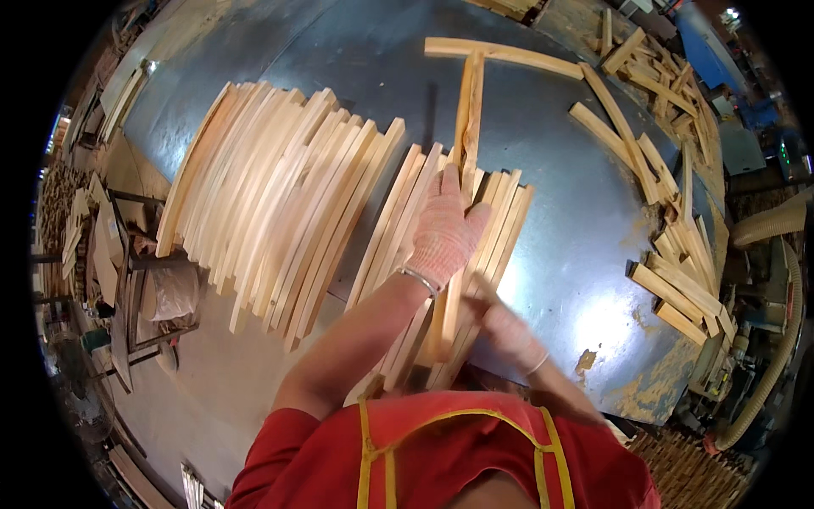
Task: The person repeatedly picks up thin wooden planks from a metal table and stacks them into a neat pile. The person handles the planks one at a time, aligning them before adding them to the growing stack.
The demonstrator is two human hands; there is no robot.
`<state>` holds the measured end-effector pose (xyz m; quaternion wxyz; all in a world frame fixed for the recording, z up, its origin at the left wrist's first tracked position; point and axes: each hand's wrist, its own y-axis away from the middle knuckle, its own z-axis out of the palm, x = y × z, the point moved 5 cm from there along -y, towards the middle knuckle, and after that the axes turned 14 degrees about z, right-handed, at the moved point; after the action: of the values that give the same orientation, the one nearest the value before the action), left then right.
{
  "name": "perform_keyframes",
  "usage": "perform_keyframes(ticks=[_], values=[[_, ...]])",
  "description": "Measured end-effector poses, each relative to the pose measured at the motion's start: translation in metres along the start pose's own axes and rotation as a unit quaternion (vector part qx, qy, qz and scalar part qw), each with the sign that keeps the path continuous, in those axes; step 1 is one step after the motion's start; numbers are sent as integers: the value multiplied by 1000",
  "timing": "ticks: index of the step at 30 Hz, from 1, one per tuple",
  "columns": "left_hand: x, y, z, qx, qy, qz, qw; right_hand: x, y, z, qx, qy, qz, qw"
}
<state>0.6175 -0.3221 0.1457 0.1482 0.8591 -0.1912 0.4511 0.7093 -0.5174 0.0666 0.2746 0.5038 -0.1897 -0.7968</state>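
Note:
My left hand [443, 229], in a pinkish knit glove with a metal band at the wrist, lies over a long wooden strip [469, 110]. Its fingers and thumb straddle the strip, which has a dark rough patch along one side. This strip rests lengthwise over a small row of pale wooden strips [507, 216], its far end reaching beyond them. My right hand [513, 335], gloved too, is smeared by motion beside the near right ends of that row. Whether its fingers hold anything is unclear.
A larger row of curved pale strips [280, 187] lies to the left on the dark metal table [551, 119]. One strip [509, 53] lies crosswise at the far side. Loose offcuts [678, 288] pile up along the right. A ribbed hose [784, 339] hangs beyond the right edge.

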Motion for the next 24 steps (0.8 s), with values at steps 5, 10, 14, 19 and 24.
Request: perform_keyframes(ticks=[5, 10, 14, 19, 24], values=[[-14, 16, -4, -35, -21, 12, 999, 15, -1, 46, -54, -227, 113, 966], [-93, 76, -30, 33, -48, 75, 996, 29, -1, 19, -72, -282, 74, 954], [-136, 134, -68, 57, -82, 8, 995, -35, 7, -33, 14, -242, -50, 969], [-186, 158, -63, 57, -17, -47, 997, -255, 54, -220, 129, -153, -330, 923], [-180, 169, -97, 114, -65, -3, 991, -260, 35, -246, 306, -178, -308, 883]])
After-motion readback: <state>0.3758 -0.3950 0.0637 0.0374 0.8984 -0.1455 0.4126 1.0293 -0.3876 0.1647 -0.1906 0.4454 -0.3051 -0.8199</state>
